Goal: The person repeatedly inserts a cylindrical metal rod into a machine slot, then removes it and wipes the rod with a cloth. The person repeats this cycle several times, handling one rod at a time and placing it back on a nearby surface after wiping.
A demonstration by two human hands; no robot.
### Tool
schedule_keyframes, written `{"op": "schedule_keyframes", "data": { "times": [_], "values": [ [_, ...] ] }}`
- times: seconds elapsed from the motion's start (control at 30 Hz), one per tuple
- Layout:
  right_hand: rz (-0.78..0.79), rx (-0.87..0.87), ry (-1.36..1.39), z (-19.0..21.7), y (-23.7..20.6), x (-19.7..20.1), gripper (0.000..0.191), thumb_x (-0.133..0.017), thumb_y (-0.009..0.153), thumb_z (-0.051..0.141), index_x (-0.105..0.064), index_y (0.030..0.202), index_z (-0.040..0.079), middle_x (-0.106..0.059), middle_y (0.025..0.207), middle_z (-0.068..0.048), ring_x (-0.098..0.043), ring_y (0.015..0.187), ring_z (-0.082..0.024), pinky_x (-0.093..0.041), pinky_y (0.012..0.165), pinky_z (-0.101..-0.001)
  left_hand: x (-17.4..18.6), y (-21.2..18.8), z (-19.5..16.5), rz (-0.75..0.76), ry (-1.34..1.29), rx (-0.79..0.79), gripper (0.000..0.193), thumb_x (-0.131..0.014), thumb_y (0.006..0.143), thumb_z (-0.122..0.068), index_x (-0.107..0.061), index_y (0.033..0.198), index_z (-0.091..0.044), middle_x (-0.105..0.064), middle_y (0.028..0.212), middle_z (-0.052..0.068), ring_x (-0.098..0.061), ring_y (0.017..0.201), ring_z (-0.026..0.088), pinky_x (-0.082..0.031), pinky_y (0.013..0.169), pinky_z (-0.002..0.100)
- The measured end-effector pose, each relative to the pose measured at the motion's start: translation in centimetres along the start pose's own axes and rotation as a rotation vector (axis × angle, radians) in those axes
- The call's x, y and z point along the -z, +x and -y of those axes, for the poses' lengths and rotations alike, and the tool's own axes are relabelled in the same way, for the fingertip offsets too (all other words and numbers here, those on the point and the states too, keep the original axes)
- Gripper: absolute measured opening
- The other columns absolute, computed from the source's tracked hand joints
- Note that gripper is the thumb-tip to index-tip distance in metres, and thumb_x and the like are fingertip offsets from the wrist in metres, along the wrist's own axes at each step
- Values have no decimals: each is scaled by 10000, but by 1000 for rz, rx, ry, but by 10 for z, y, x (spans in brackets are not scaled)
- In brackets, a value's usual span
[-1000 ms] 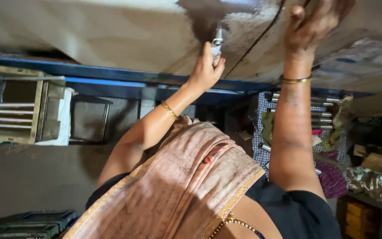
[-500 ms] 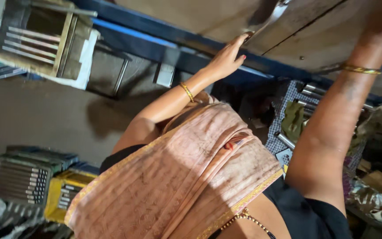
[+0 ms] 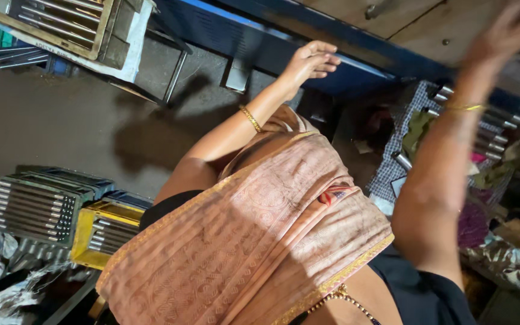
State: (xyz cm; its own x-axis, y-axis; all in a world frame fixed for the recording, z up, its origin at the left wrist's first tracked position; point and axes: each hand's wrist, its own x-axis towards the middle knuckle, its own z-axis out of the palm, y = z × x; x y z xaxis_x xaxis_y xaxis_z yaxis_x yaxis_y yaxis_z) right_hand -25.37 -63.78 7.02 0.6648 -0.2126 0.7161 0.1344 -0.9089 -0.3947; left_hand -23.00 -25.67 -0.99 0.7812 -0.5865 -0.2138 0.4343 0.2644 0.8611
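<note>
1. At top centre of the frame I see the left hand (image 3: 310,62) against the edge of the blue metal beam (image 3: 260,37); its fingers curl loosely over that edge and grip nothing else.
2. The left arm runs up from the middle of the frame, bent at the elbow, with a gold bangle (image 3: 250,118) at the wrist.
3. At upper right the right hand (image 3: 508,33) is blurred and raised against the wooden board (image 3: 452,24); I cannot tell whether it is spread or closed.
4. The right forearm climbs steeply from lower right, with a thin bangle at the wrist.
5. A pink patterned cloth (image 3: 254,241) fills the lower centre.
</note>
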Motion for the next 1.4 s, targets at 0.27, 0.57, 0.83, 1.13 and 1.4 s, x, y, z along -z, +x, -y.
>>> {"op": "schedule_keyframes", "data": {
  "times": [0.27,0.57,0.83,1.13,1.4],
  "values": [
    [321,-534,616,92,-236,-30,484,-681,1025,61,-471,1459,16,-569,1449,-159,-541,1381,-284,-405,1199,-405,32,-41,47,-103,62,183,219,-551,1012,-159,-644,1202,-106,-769,1050,55,-721,888,120,-563,768,272],
    [134,-1234,1028,75,-272,35,773,-482,993,657,-398,1518,96,-577,1506,-150,-567,1375,-329,-495,1088,-497,-17,-45,76,137,-280,353,203,-555,1012,-125,-597,1203,-69,-742,1141,124,-729,994,222,-592,858,360],
    [-69,-1462,1249,77,-284,57,788,-452,960,677,-426,1509,112,-624,1436,-121,-621,1237,-299,-521,1001,-489,-53,-30,72,198,-185,417,208,-531,1028,-120,-619,1209,-68,-745,1153,122,-726,993,207,-588,848,338],
    [-193,-1578,804,9,-292,119,363,-659,958,359,-579,1254,164,-716,1172,-40,-645,969,-208,-566,824,-414,-114,2,91,201,-96,457,186,-522,1028,-119,-614,1180,-67,-748,1091,108,-725,930,181,-586,788,317],
    [456,-806,-471,-21,-303,139,373,-711,821,136,-737,1191,176,-387,1587,-228,-237,1423,-575,-226,1095,-722,-160,21,123,264,-48,456,175,-534,1024,-118,-605,1177,-72,-749,1086,98,-726,928,170,-580,798,302]
  ]
}}
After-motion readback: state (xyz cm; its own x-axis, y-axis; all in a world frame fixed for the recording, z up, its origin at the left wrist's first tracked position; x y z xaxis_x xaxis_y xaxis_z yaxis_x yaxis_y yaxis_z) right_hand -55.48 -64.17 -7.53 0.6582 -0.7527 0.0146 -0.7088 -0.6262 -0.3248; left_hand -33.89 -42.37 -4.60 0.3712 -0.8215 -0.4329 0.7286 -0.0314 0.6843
